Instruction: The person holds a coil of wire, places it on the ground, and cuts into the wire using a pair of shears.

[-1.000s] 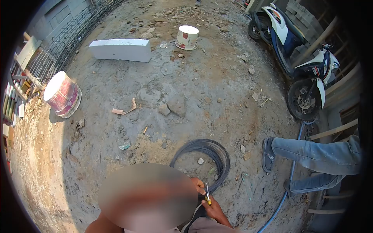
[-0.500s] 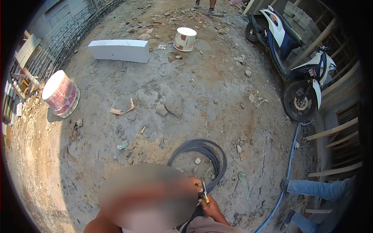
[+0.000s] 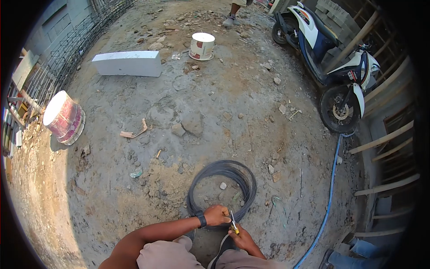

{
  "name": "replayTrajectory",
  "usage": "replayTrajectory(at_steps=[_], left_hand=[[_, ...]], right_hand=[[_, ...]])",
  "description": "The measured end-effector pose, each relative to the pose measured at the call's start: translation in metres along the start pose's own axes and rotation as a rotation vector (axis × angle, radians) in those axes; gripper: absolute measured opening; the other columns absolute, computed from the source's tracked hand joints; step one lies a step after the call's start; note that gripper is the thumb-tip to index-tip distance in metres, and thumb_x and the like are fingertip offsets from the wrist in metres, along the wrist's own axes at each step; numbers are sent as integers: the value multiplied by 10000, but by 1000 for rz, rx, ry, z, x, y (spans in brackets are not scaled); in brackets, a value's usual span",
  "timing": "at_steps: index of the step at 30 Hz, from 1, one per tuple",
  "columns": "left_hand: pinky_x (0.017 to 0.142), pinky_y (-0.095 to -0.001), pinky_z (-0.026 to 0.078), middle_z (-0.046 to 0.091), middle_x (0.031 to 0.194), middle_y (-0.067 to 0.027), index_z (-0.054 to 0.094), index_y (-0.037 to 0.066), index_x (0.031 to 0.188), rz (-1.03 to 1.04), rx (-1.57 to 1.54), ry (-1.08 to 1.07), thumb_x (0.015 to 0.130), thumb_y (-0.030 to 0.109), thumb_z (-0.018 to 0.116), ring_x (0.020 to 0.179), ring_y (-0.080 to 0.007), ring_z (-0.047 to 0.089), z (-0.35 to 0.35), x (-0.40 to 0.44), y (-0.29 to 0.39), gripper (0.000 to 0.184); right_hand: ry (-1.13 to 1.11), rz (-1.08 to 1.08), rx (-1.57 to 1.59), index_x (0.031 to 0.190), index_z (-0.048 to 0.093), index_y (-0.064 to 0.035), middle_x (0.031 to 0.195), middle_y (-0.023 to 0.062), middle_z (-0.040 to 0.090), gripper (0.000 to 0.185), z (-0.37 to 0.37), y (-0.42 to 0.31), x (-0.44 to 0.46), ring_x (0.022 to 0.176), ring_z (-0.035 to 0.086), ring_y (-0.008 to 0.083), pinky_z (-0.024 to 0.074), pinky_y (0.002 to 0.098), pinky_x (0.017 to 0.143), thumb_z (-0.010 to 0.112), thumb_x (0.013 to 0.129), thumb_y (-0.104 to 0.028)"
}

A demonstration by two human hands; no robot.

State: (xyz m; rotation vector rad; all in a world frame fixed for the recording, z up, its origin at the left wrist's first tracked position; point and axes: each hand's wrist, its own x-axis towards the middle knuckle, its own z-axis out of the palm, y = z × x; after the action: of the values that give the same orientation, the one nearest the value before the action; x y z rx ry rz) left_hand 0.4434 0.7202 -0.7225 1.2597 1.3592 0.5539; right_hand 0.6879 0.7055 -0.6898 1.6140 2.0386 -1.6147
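Note:
A coil of thin dark wire (image 3: 251,177) lies on the ground in front of my knees. At its near edge my left hand (image 3: 217,215), with a black watch on the wrist, is closed on the wire. Just to the right, my right hand (image 3: 241,237) is wrapped round a tool with a yellow handle (image 3: 236,231) and a metal upper part. The tool's tip is beside my left fingers; whether it touches the wire is too small to tell.
A white block (image 3: 127,63) and a bucket (image 3: 202,46) stand ahead, a stained bucket (image 3: 65,118) at left. At right are a motorbike (image 3: 342,74), a blue hose (image 3: 330,197) and a person's jeans-clad legs (image 3: 365,249). Another person's leg (image 3: 233,13) shows at the top.
The person in jeans has moved toward the bottom right edge. Another person's leg has come further into view at the top. My hands stay close together at the coil.

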Motion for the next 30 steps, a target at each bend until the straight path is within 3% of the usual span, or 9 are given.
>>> replayTrajectory(at_steps=[2, 8, 11, 14, 17, 23, 26, 30], left_hand=[[688, -406, 516, 727, 818, -137, 732, 38, 944, -27, 12, 7, 806, 367, 851, 746, -283, 702, 0, -2, 5, 376], [720, -447, 535, 736, 840, -157, 743, 56, 929, -37, 18, 22, 797, 391, 835, 794, -329, 721, -5, -6, 11, 371], [721, -450, 529, 734, 846, -165, 746, 47, 947, -11, 29, 11, 808, 407, 834, 804, -338, 720, -4, -4, 7, 396], [754, -416, 519, 732, 887, -161, 730, 31, 983, 31, 83, -98, 839, 417, 830, 820, -310, 700, -9, -1, 3, 424], [764, -414, 522, 736, 887, -151, 729, 26, 993, 56, 79, -152, 876, 401, 805, 831, -305, 704, -16, -3, 4, 400], [724, -365, 532, 756, 897, -101, 722, 16, 1000, 6, -87, -293, 947, 335, 752, 784, -204, 716, -26, -6, 12, 324], [697, -324, 529, 757, 893, -73, 709, 8, 1006, -29, -200, -282, 974, 300, 733, 766, -149, 704, -21, -8, 12, 295], [688, -313, 541, 752, 825, -58, 709, 11, 955, -15, -337, -238, 980, 248, 711, 741, -139, 705, -6, -4, -6, 239]], right_hand=[[-5, 14, 1, 1421, 532, -15, 1149, 142, 697, 519, 0, 2, 0, 1070, 677, 270, 515, 387, 956, 659, 1021, -321], [-39, 21, 98, 1493, 473, -7, 1188, 115, 700, 587, -1, -2, 1, 1107, 662, 239, 500, 363, 983, 655, 1027, -314], [-58, 35, 155, 1551, 429, -54, 1150, 164, 691, 644, 3, 10, 4, 1099, 675, 326, 502, 407, 972, 627, 1019, -359], [-95, 55, 83, 1524, 456, -63, 1118, 166, 696, 610, 0, 1, 4, 1068, 683, 337, 512, 417, 933, 629, 1019, -357], [21, -2, 32, 1285, 574, -49, 987, 126, 669, 406, 7, -6, 0, 919, 645, 248, 510, 397, 849, 695, 992, -303], [65, 14, 12, 1240, 580, -48, 988, 179, 680, 415, 15, -8, 3, 929, 678, 322, 522, 428, 836, 740, 950, -297], [55, 79, -56, 1243, 580, -42, 1031, 217, 698, 419, 9, -17, 3, 976, 693, 367, 526, 441, 851, 733, 949, -299], [37, 83, -80, 1249, 589, -51, 1070, 243, 701, 432, 3, -24, -3, 1014, 689, 415, 527, 463, 875, 711, 957, -344]])
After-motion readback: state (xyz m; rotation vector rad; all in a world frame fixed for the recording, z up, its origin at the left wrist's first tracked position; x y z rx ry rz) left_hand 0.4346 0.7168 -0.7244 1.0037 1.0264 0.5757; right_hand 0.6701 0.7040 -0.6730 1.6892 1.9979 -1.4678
